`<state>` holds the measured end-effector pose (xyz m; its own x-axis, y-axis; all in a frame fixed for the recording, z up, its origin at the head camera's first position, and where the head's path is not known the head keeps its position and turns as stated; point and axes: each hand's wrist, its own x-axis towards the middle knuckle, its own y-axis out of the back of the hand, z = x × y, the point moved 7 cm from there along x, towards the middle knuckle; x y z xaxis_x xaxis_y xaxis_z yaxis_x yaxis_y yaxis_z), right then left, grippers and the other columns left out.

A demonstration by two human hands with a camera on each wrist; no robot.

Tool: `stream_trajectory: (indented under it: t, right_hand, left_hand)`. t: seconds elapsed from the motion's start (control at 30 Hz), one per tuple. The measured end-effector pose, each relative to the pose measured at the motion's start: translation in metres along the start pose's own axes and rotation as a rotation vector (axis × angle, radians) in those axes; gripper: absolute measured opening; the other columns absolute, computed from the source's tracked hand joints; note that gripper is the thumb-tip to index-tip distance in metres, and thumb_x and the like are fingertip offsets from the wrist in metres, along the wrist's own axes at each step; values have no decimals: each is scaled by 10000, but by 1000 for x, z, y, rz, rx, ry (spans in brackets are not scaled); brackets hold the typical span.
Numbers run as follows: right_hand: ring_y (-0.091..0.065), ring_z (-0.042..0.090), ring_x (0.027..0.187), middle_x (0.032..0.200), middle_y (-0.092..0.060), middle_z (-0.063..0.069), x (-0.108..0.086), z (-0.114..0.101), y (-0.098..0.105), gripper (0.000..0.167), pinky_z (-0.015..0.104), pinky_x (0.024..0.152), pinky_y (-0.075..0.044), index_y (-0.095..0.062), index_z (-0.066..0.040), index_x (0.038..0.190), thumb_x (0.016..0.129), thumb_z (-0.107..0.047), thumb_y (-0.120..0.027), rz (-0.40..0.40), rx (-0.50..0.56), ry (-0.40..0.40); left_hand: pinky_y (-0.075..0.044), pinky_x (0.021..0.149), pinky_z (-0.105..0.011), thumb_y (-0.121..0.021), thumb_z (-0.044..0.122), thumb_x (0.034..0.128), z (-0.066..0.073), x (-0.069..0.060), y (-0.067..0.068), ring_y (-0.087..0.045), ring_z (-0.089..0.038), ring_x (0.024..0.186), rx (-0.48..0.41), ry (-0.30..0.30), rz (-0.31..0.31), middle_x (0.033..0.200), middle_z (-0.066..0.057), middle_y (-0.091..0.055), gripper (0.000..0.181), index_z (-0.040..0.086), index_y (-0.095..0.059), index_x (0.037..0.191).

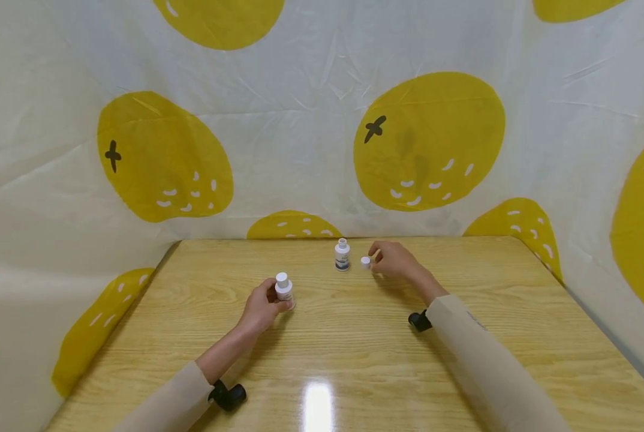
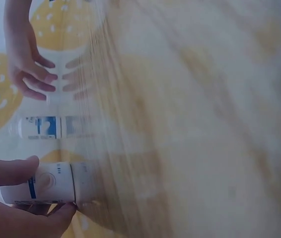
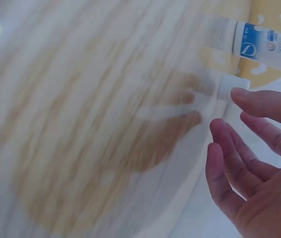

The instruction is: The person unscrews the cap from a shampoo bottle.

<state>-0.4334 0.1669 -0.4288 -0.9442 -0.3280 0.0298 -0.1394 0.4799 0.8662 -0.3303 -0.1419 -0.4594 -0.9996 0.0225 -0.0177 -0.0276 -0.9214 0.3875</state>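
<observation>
A small white bottle (image 1: 284,294) with its white cap on stands on the table. My left hand (image 1: 258,309) grips it from the left, the thumb on one side and fingers on the other in the left wrist view. Farther back, a second white bottle (image 1: 342,257) with a blue label stands upright, its neck uncovered. Just right of it a loose white cap (image 1: 365,262) lies on the table. My right hand (image 1: 396,261) is beside this cap, fingers spread and loosely bent. In the right wrist view its thumb overlaps the cap (image 3: 227,88); whether they touch I cannot tell.
The glossy wooden table (image 1: 354,360) reflects a bright light near its front. A white curtain (image 1: 295,144) with yellow fruit prints hangs behind the table and along its sides. Black wrist devices (image 1: 227,396) sit below both sleeves.
</observation>
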Motion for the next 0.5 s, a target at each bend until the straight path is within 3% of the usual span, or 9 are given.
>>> stream_trajectory:
  t: [0.23, 0.5]
  right_hand:
    - [-666, 385, 1123, 1182, -726, 210, -19, -4, 9, 357, 537, 948, -526, -673, -22, 1231, 895, -126, -736, 14, -9, 22]
    - [-719, 332, 984, 1154, -727, 222, -50, -19, 10, 344, 506, 889, -564, -677, 1, 1219, 908, -116, -765, 43, 41, 106]
  left_hand:
    - [-501, 1062, -522, -710, -56, 924, 1, 2, 0, -586, -435, 1313, 1, -16, 5, 1407, -261, -599, 498, -29, -549, 1394]
    - [-536, 1013, -486, -719, -76, 905, 4, 2, 0, -622, -420, 1258, 22, -41, 7, 1343, -251, -640, 475, -23, -590, 1359]
